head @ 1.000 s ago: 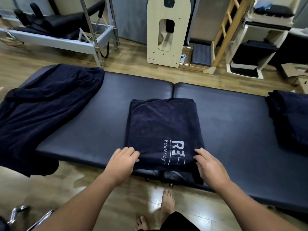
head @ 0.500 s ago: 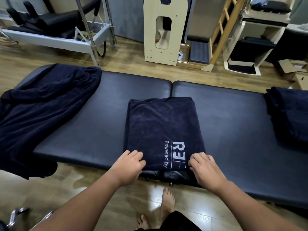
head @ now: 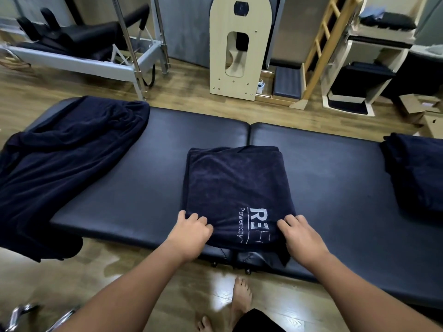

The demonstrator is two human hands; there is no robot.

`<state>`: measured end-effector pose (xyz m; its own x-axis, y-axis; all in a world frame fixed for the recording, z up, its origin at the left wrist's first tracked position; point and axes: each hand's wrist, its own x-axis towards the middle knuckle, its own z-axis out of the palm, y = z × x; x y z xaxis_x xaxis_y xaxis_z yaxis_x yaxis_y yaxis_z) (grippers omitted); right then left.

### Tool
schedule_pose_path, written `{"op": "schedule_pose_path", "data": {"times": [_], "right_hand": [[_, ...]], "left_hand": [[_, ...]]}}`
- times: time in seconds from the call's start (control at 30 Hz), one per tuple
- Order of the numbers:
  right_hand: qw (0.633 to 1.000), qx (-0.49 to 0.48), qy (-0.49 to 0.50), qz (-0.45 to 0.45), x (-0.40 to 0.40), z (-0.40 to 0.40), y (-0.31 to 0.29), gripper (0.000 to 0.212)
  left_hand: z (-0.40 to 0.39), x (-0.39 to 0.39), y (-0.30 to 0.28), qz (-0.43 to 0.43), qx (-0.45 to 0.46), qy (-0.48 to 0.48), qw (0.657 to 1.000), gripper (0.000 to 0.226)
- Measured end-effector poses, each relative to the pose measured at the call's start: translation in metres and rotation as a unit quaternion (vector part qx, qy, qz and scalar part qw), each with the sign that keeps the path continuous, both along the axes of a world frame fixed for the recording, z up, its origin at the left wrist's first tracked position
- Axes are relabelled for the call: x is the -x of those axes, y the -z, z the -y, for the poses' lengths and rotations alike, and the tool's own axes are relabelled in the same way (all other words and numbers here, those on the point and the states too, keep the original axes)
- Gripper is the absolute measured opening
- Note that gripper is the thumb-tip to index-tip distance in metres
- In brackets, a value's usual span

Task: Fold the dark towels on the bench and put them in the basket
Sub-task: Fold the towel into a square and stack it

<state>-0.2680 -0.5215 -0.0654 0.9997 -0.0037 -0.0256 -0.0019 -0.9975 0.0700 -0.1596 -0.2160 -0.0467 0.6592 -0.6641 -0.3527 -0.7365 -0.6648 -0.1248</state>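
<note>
With the folded towel [head: 233, 190] lying mid-bench [head: 119, 200], near edge overhanging, the left hand [head: 191, 232] and right hand [head: 303, 238] seem to pinch its near corners with curled fingers; lift both evenly so the layers stay aligned.

Folded dark towel [head: 233, 188] mid-bench [head: 134, 188] (logo up), two others [head: 60, 164] unfolded

A wood-plank floor [head: 196, 97] with a glossy sheen runs under everything. At the far left stands a metal-framed exercise machine [head: 79, 51], beside a pale arched wooden panel [head: 239, 49]; a wooden ladder frame [head: 321, 51] leans near white shelving [head: 374, 56], with cardboard boxes [head: 424, 113] at right.
</note>
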Motion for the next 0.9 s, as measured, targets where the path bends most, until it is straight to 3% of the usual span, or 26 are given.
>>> {"op": "schedule_pose_path", "data": {"times": [0.1, 0.23, 0.43, 0.53, 0.6, 0.77, 0.83, 0.9], "right_hand": [[0.999, 0.010, 0.014, 0.033, -0.010, 0.000, -0.026, 0.038], [0.988, -0.017, 0.147, 0.050, -0.043, 0.005, -0.057, 0.023], [0.925, -0.236, 0.290, 0.064, -0.130, 0.029, -0.088, 0.017], [0.867, -0.335, 0.362, 0.065, -0.178, 0.043, -0.094, 0.020], [0.827, -0.390, 0.401, 0.056, -0.208, 0.053, -0.092, 0.022], [0.784, -0.427, 0.450, 0.015, -0.274, 0.078, -0.071, 0.017], [0.766, -0.441, 0.468, 0.011, -0.291, 0.085, -0.057, 0.017], [0.789, -0.416, 0.452, 0.014, -0.303, 0.088, -0.041, 0.011]], "left_hand": [[-0.004, -0.024, -0.017, -0.077, 0.067, -0.060, 0.993, 0.035], [-0.010, -0.073, -0.045, -0.154, 0.257, -0.183, 0.936, 0.040], [0.012, -0.145, -0.062, -0.144, 0.367, -0.318, 0.862, 0.021], [0.030, -0.182, -0.058, -0.120, 0.394, -0.367, 0.834, 0.021], [0.042, -0.207, -0.050, -0.108, 0.401, -0.372, 0.830, 0.022], [0.067, -0.247, -0.029, -0.059, 0.372, -0.396, 0.837, 0.030], [0.075, -0.241, -0.019, 0.033, 0.351, -0.354, 0.866, 0.031], [0.082, -0.224, -0.007, 0.124, 0.316, -0.237, 0.910, 0.035]]}}
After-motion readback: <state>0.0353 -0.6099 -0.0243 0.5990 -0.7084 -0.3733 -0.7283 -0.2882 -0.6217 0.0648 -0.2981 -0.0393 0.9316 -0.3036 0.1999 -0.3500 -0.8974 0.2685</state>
